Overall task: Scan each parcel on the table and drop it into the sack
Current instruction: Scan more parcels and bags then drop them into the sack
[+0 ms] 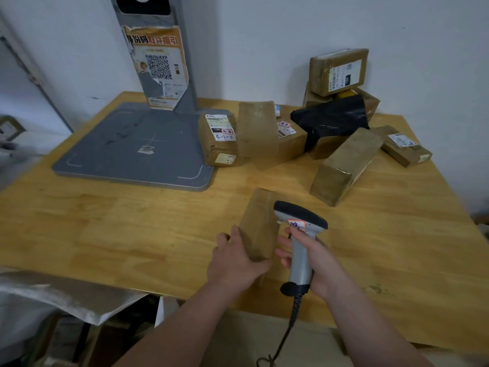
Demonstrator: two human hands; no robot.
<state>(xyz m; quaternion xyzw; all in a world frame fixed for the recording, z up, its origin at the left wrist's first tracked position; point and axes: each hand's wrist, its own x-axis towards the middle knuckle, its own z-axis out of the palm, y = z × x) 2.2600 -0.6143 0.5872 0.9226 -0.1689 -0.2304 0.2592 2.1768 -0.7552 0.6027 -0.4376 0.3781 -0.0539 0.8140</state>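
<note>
A small brown taped parcel (260, 223) stands on the wooden table (132, 234) near its front edge. My left hand (235, 258) grips its near end, thumb on the left side. My right hand (315, 260) holds a grey handheld scanner (300, 234) by the handle, its dark head over the parcel's right side. Several more brown parcels lie at the back: a labelled one (219, 141), a taller one (258, 133), a long one (346, 165), a flat one (404, 147) and a black bag parcel (330, 117). The pale woven sack (53, 295) hangs off the table's left front.
A grey scanning platform (132, 149) with a post bearing a QR poster (158, 67) fills the table's back left. Stacked boxes (338, 70) lean on the wall at the back right. The scanner's coiled cable (288, 327) drops below the table edge.
</note>
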